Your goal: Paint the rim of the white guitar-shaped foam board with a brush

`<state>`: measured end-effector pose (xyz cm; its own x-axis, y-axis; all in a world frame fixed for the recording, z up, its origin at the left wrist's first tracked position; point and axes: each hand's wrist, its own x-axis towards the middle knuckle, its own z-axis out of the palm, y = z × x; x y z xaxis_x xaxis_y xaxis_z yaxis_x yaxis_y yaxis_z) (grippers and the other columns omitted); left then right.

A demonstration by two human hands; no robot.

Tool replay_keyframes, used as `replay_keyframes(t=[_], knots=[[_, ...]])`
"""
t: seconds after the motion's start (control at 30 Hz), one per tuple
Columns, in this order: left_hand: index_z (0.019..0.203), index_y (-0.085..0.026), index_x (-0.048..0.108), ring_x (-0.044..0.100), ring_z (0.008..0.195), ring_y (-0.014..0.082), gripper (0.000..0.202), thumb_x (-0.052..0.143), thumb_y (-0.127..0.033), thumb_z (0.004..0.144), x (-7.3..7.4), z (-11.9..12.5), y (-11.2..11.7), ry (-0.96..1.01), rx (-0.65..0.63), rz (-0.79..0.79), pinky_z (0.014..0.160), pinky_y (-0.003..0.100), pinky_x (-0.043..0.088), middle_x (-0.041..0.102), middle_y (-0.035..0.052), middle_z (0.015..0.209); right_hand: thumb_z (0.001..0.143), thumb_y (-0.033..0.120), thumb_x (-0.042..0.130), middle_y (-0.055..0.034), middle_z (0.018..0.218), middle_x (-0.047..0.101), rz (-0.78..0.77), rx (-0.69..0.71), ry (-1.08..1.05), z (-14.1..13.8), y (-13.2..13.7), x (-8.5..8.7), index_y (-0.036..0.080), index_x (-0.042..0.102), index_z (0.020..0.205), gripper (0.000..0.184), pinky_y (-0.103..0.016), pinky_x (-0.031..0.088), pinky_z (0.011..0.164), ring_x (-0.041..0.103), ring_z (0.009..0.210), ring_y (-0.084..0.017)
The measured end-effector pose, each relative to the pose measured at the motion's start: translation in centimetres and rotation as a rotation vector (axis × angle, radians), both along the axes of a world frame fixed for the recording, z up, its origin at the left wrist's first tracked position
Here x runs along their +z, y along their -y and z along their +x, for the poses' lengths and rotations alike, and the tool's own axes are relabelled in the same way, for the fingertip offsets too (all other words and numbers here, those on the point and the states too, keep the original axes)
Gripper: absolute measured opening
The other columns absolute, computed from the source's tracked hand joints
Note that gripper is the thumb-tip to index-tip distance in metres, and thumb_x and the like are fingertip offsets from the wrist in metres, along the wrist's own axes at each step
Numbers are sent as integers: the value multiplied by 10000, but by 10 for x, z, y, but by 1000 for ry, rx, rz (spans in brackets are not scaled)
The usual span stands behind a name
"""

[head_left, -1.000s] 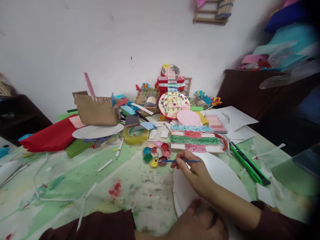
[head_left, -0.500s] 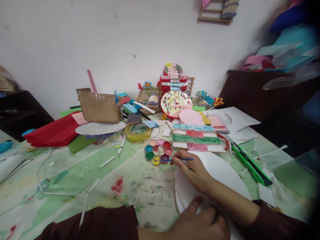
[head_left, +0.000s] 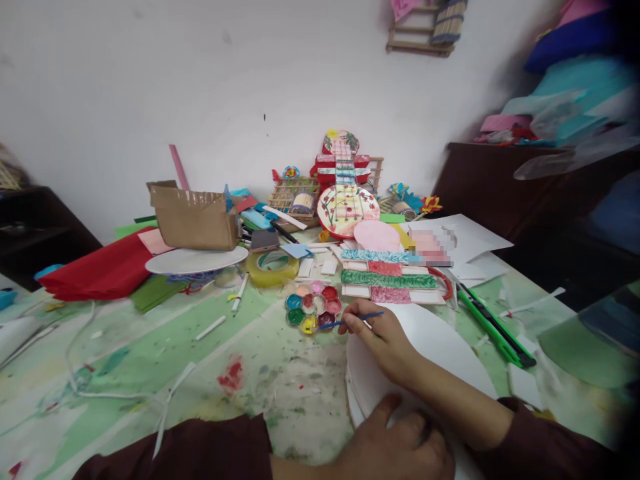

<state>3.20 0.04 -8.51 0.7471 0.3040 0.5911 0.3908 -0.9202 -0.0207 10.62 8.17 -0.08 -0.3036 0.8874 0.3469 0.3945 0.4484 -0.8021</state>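
Observation:
My right hand (head_left: 377, 337) pinches a thin blue paintbrush (head_left: 327, 325), its tip at the yellow well of a flower-shaped paint palette (head_left: 314, 304). The palette's round wells hold several colours, among them blue, green and red. Under my right forearm lies a large white disc (head_left: 440, 340), with another white edge showing beneath it on the left. My left hand (head_left: 400, 443) rests on the near part of this disc, fingers spread and slightly bent. Just beyond the disc are white strips painted with blue, green and red patches (head_left: 390, 279).
A green box cutter (head_left: 495, 327) lies right of the disc. Behind the palette are a roll of yellow tape (head_left: 273, 268) and a cardboard box (head_left: 195, 217) on a white plate. A painted paper instrument (head_left: 347, 200) leans at the wall. Paper scraps litter the stained table (head_left: 200, 373).
The paintbrush has tilted, its tip moving down and left into the yellow paint. My left hand stays on the disc. The whole view has shifted slightly.

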Motion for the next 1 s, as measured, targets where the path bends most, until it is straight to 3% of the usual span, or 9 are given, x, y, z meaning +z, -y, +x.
replay_keyframes(t=[0.23,0.43,0.57,0.73,1.0], knots=[[939,-168,614,602,894,168,165,502,-288,956,14,-10,-1,-105,-29,-11,869,385,452,692,-22,935,928,314,461,-16,737,659,63,-83,-42,5,4,8,200,603,796,225,-269,455,664,604,707,-157],[946,-164,612,583,898,156,168,485,-273,958,25,-16,-2,-90,-33,55,848,325,443,683,3,985,908,409,509,-42,709,679,152,-368,-199,51,15,24,197,612,768,273,-300,487,649,616,678,-171],[917,-177,611,596,890,131,138,496,-245,954,20,-12,-2,-43,-9,61,875,297,422,694,-20,973,886,436,544,-41,684,681,133,-490,-216,80,24,12,201,585,741,279,-298,492,614,614,635,-168],[925,-168,617,608,836,108,128,503,-221,947,9,-6,-3,133,60,115,871,282,417,705,-50,869,905,428,516,-54,734,694,126,-507,-103,89,27,-6,194,624,756,297,-297,499,630,631,671,-173],[922,-195,620,602,893,99,125,506,-237,953,11,-12,-4,78,38,149,883,272,412,703,-63,910,928,400,473,-58,763,670,164,-439,57,93,26,-6,191,690,729,361,-291,482,648,632,730,-181]])
